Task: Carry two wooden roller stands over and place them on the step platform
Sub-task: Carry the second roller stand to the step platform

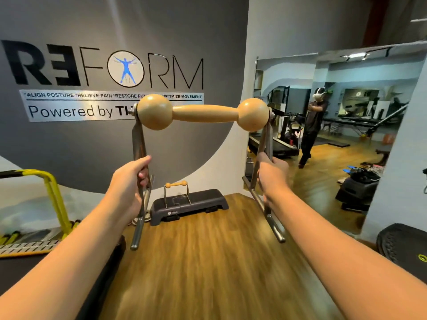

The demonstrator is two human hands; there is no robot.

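Observation:
I hold a wooden roller stand [204, 113] up in front of me: a tan dumbbell-shaped roller on a grey metal frame. My left hand [129, 181] grips the frame's left upright. The right upright is in the grip of my right hand [271, 173]. The stand's two metal feet hang in the air above the floor. A second roller stand [176, 191] stands upright on the left part of the black step platform [203, 200], which lies on the wooden floor against the wall ahead.
A yellow metal frame [54, 195] stands at the left. A wall mirror [335, 125] on the right reflects a person and gym gear. A black round pad [404, 248] lies at the lower right, and a dark bench edge [108, 269] sits under my left arm.

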